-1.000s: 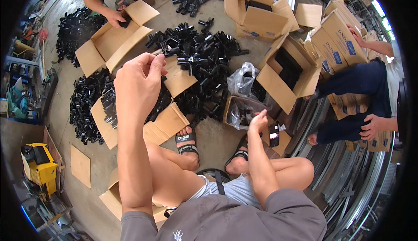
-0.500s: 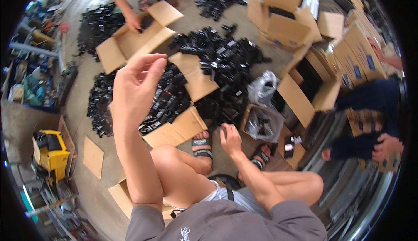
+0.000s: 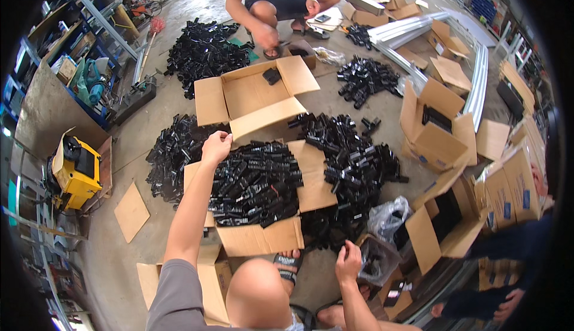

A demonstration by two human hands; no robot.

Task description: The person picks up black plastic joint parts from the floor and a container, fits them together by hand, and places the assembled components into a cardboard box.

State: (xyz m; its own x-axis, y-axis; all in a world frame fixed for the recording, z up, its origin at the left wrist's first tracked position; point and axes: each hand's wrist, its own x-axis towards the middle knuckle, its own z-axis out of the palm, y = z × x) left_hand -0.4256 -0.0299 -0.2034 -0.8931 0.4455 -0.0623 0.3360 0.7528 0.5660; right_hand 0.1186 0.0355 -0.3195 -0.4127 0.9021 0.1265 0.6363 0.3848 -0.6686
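Note:
My left hand is stretched forward over the far left corner of an open carton filled with black plastic parts. Its fingers are pinched together, close to the near flap of a farther carton; whatever they may hold is too small to make out. My right hand hovers at the near right with curled fingers, beside a box lined with clear plastic. Its fingertips hide anything within them. One dark clump of parts lies inside the farther, nearly bare carton.
Loose black parts are heaped at the right, left and far left. Another person squats beyond the farther carton. Open cartons and metal profiles line the right side. A yellow machine stands at left.
The view has tilted up. My left hand has gone from raised, with fingers loosely bent, to reaching forward and pinched. The other person's hand has left the farther carton, where a dark clump now shows.

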